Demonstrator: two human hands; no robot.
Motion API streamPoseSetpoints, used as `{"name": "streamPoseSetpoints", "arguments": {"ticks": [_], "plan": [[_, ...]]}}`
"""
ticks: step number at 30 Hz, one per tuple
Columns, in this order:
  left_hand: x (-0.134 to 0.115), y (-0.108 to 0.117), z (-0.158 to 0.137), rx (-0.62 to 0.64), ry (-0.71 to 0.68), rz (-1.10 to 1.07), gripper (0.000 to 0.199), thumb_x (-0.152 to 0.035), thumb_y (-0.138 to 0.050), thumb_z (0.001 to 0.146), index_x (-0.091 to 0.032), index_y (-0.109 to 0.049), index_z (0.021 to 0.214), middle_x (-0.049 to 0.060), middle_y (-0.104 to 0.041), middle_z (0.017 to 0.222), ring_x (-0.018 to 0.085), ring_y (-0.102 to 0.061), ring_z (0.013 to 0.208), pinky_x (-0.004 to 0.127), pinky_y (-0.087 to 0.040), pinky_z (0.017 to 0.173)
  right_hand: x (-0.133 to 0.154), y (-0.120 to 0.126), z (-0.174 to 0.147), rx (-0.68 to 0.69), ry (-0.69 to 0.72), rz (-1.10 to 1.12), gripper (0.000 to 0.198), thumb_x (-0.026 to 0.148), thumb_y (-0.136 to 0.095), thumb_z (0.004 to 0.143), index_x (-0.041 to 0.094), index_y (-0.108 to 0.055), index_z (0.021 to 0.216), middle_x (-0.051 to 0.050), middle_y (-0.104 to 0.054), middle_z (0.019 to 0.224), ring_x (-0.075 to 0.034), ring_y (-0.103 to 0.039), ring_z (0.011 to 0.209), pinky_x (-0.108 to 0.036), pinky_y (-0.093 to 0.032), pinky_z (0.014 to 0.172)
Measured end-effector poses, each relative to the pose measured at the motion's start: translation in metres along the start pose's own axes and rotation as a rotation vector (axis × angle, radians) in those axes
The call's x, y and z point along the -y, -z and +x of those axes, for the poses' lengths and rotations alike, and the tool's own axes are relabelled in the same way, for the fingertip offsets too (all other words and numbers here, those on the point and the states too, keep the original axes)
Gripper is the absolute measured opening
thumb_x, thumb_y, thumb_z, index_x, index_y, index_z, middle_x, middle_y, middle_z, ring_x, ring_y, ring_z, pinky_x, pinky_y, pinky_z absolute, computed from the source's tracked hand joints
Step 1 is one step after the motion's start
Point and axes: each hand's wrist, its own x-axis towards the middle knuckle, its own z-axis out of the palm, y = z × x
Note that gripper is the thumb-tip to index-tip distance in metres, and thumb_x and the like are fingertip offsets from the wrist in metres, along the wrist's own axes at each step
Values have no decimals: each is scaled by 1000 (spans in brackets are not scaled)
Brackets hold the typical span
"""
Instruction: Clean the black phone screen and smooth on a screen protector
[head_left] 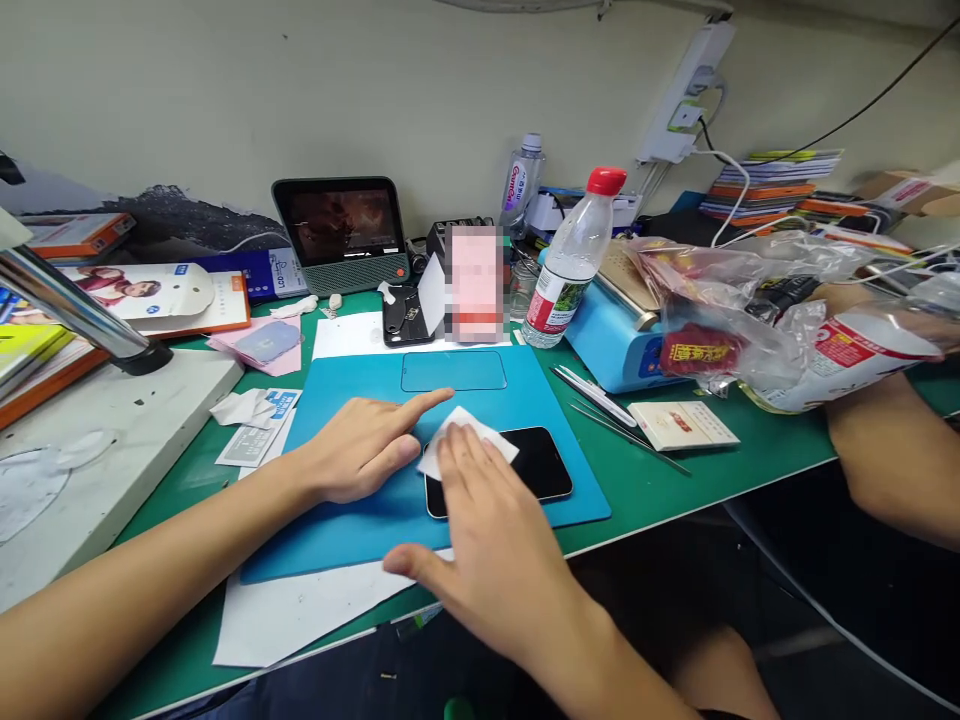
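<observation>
A black smartphone (547, 465) lies screen up on a blue mat (337, 530). My right hand (495, 540) presses a white wipe (450, 440) onto the left part of its screen, the fingers close together and the thumb held apart. Just left of the phone, my left hand (367, 445) is open, its index finger stretched out and its thumb beside the phone's upper left corner. Whether that thumb touches the phone I cannot tell. Beyond both hands, a clear glass screen protector (454, 371) with a dark border lies flat near the mat's far edge.
A plastic bottle with red cap (570, 265), a blue device (622, 335), tweezers (634, 432) and a white card box (684, 425) stand right of the mat. Behind are a display (345, 225) and phone case (405, 315). Another person's arm (896, 460) rests at right.
</observation>
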Motion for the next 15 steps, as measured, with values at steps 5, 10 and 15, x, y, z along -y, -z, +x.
{"name": "streamPoseSetpoints", "arguments": {"ticks": [5, 10, 15], "plan": [[2, -2, -1, 4, -29, -19, 81, -66, -4, 105, -15, -37, 158, 3, -69, 79, 22, -64, 68, 31, -41, 68, 28, -18, 8, -34, 34, 49, 103, 77, -49, 92, -2, -40, 156, -28, -35, 163, -37, -29, 155, -50, -30, 127], [1, -1, 0, 18, -11, 56, 81, -65, -2, 105, -15, -42, 155, 4, -70, 79, 22, -65, 67, 32, -41, 67, 25, -17, -19, -110, 120, -38, 95, 72, -51, 95, -5, -46, 152, -27, -40, 160, -36, -36, 152, -45, -37, 124], [0, 2, 1, 70, 7, 88, 82, -66, -1, 105, -15, -42, 156, 6, -73, 84, 24, -69, 73, 34, -43, 68, 3, 1, -48, -52, 193, -103, 95, 73, -51, 94, -1, -45, 153, -23, -39, 162, -35, -39, 151, -44, -43, 121]]}}
